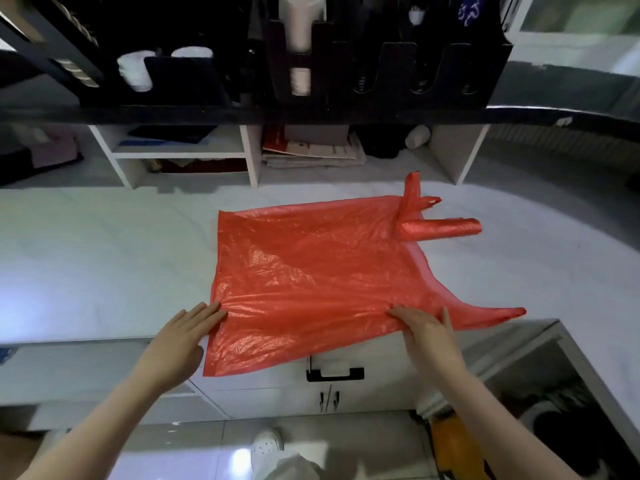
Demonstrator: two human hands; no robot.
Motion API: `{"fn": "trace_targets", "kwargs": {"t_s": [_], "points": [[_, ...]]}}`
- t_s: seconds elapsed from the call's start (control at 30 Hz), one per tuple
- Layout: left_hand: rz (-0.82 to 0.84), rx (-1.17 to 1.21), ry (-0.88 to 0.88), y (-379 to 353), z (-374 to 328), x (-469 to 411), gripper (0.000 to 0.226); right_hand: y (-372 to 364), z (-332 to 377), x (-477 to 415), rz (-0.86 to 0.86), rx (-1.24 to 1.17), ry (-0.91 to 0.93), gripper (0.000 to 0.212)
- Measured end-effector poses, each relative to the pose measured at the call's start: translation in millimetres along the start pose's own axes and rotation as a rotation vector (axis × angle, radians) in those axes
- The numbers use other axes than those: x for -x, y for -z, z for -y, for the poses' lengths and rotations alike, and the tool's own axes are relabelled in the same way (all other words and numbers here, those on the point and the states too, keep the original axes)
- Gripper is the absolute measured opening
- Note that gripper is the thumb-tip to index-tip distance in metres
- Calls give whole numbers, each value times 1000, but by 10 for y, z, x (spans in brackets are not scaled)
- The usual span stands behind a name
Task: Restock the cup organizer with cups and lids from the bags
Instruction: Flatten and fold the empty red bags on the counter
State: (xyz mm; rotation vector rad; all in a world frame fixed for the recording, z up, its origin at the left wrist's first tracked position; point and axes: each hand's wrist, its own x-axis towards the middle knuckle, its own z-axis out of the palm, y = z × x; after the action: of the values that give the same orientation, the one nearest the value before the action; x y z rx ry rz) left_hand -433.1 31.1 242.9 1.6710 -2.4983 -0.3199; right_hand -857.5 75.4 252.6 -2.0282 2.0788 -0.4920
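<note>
A flat, empty red plastic bag (311, 271) lies spread on the white counter (104, 258), its near edge hanging over the front. My left hand (180, 341) rests flat, fingers together, on the bag's near left corner. My right hand (429, 336) presses flat on the near right edge, beside a handle strip. The black cup organizer (329, 64) stands on the shelf above, with white cup stacks (133, 71) at its left, a tall stack (300, 39) in the middle slot, and dark slots at the right.
White cubby shelves (180, 154) with papers and a white bottle (417, 136) stand behind the counter. A drawer with a black handle (335, 374) sits below the counter edge. An open cabinet (540, 410) is at the lower right. My white shoe (266, 445) is on the tiled floor.
</note>
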Motion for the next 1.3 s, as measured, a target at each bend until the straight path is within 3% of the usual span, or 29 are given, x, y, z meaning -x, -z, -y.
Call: {"fn": "trace_targets", "kwargs": {"t_s": [0.07, 0.17, 0.23, 0.37, 0.53, 0.7, 0.73, 0.8, 0.87, 0.9, 1.0, 1.1, 1.2, 1.3], "points": [[-11, -35, -5, 42, 6, -41, 79, 57, 63, -49, 20, -15, -24, 45], [-93, 13, -16, 60, 29, -23, 64, 117, 201, -116, -10, -33, 16, 43], [-168, 71, 46, 122, 66, -1, 42, 131, 272, -132, -135, -16, 73, 39], [-215, 115, 166, 243, 212, 54, 40, 175, 329, -108, -395, 54, -8, 21], [-204, 172, 228, 325, 395, 58, 27, 7, 300, -32, -131, 82, -15, 19], [-131, 326, 320, 455, 389, -53, 26, -187, 277, -201, -106, 146, -193, 49], [-137, 339, 339, 457, 409, -84, 27, -194, 274, -277, -65, 173, -197, 47], [-168, 357, 422, 441, 481, -154, 31, -172, 284, -361, 7, 66, -180, 22], [-207, 468, 499, 432, 568, -214, 39, -53, 341, -456, -42, -13, -148, 21], [-222, 572, 522, 441, 595, -234, 41, -4, 386, -471, -36, -175, -187, 20], [-303, 833, 560, 526, 695, -304, 35, 158, 554, -648, -118, -519, -76, 55], [-435, 826, 539, 644, 782, -429, 45, 182, 588, -834, -29, -739, -75, 44], [-537, 711, 543, 703, 884, -544, 53, 139, 639, -1009, 12, -737, -244, 6], [-536, 675, 555, 688, 987, -650, 52, 88, 681, -1105, -22, -776, -218, 10]]}}
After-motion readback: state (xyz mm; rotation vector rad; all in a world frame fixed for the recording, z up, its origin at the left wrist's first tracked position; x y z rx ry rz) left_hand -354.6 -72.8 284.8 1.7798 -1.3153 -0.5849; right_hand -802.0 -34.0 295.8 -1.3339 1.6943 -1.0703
